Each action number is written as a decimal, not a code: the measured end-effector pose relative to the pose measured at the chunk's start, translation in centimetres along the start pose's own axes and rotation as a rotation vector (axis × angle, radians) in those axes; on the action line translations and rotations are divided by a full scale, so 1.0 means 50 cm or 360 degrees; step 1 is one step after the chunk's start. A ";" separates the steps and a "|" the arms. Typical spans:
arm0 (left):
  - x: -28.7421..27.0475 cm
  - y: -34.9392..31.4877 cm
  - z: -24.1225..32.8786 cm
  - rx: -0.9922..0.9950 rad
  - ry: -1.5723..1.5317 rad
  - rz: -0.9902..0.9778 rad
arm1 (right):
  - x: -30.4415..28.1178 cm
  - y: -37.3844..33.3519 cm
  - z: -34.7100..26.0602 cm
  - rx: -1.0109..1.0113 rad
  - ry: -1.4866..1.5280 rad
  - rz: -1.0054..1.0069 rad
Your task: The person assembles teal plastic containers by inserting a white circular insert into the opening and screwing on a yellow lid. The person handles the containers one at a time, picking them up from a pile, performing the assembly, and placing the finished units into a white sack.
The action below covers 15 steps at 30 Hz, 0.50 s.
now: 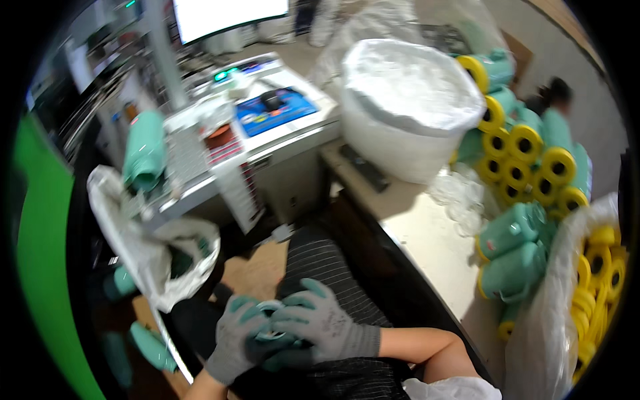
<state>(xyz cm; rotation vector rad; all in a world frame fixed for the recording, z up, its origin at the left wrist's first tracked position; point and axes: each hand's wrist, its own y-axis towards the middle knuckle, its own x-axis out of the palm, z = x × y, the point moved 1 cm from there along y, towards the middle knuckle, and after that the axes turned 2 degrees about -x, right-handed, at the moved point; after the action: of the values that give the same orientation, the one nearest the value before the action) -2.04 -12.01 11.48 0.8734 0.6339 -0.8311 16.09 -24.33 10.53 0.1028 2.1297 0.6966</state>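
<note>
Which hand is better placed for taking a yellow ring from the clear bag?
Probably the right hand: it is nearer to the clear bag of yellow rings. The left hand is farther away. Both hold a blurred teal piece, so the right would likely need freeing first.

Bright monitor (230, 16), black mouse (271, 100) on blue mat (281, 117), green panel (40, 200) at far left

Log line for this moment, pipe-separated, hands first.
left hand: gloved, holding teal part | right hand: gloved, same part | teal part: mostly hidden | right side: yellow-ringed teal canisters
</note>
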 end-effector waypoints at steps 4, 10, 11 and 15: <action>0.006 0.006 0.008 -0.0048 -0.0128 -0.0222 | 0.006 -0.001 0.004 0.0094 0.0208 -0.0210; -0.029 -0.019 0.024 -0.0163 0.0183 -0.0031 | 0.072 -0.001 -0.017 -0.0010 0.0097 -0.0005; -0.031 -0.021 0.028 -0.0254 0.0299 -0.0034 | 0.073 0.005 -0.021 0.0000 0.0094 -0.0036; -0.050 0.001 0.033 -0.0217 0.0579 -0.0168 | 0.067 0.023 -0.003 -0.0125 0.0051 -0.0080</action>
<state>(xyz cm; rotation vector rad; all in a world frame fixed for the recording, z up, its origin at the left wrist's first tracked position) -3.09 -12.47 14.25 0.8793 1.0511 -0.7180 13.71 -22.39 8.79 -0.0045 2.1250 0.7561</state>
